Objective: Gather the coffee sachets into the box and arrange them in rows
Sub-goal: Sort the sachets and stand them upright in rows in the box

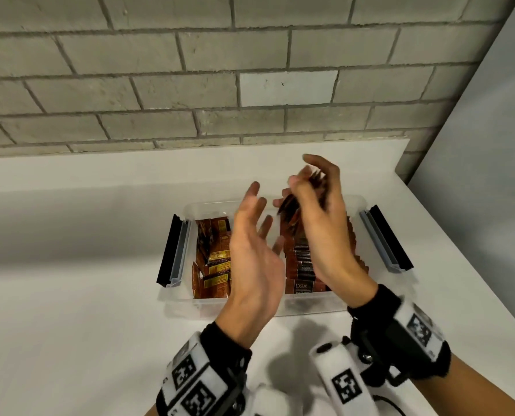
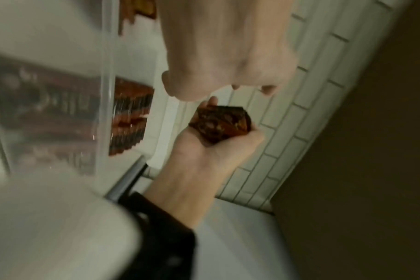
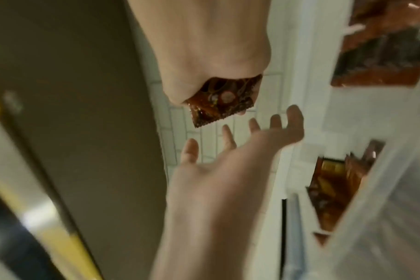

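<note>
A clear plastic box (image 1: 238, 307) stands on the white table. Inside it, brown coffee sachets (image 1: 302, 265) stand in a row on the right, and more sachets (image 1: 215, 265) lie loosely on the left. Above the box, my right hand (image 1: 310, 190) grips a small bunch of sachets (image 1: 292, 211). They show as a dark brown wad in the left wrist view (image 2: 221, 123) and under my palm in the right wrist view (image 3: 223, 96). My left hand (image 1: 259, 223) is raised beside them with fingers spread and palm facing the right hand (image 3: 240, 142); it holds nothing.
The box's black and grey latches stick out at its left (image 1: 173, 250) and right (image 1: 385, 238) ends. A grey brick wall (image 1: 250, 85) rises behind the table. The table's right edge (image 1: 466, 250) runs diagonally close to the box.
</note>
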A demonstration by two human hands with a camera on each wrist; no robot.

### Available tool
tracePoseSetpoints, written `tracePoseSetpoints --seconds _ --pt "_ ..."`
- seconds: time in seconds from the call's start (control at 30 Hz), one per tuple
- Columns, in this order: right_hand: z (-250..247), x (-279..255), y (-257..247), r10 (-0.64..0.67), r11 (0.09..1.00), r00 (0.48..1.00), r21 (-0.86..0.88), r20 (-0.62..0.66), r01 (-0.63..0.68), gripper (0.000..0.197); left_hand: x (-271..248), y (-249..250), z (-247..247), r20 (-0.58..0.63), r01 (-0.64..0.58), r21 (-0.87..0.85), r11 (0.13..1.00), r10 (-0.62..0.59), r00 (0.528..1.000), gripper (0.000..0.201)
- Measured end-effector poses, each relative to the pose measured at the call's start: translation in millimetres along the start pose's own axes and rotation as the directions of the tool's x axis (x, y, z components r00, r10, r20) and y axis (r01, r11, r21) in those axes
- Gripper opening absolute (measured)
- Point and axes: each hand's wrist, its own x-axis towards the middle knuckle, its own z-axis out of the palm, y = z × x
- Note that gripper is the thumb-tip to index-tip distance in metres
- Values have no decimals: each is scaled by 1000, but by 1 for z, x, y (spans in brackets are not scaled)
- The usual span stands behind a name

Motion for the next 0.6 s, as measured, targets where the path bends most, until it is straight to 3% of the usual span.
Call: tracePoseSetpoints --seconds 0.1,0.23,0.33,0.4,0.5,0.6 --pt "14 -9 3 -109 976 992 -185 56 118 31 7 3 4 -91 83 -230 970 -107 990 46" --pt "19 -13 6 -90 976 994 -195 56 99 61 14 1 4 -114 89 -300 950 -128 985 40" --pt "15 -13 4 -48 953 978 -285 201 105 75 16 -2 3 -125 67 -338 939 -116 985 29" --pt "12 -12 5 -46 949 974 -295 223 112 72 18 0 2 -126 97 -347 933 -149 981 25" --pt "11 -11 6 -158 956 984 -237 87 174 56 18 4 6 -150 175 -336 926 -236 960 35" --pt "14 -11 8 -247 923 969 -300 17 241 43 13 3 14 -160 137 -355 925 -204 966 36"
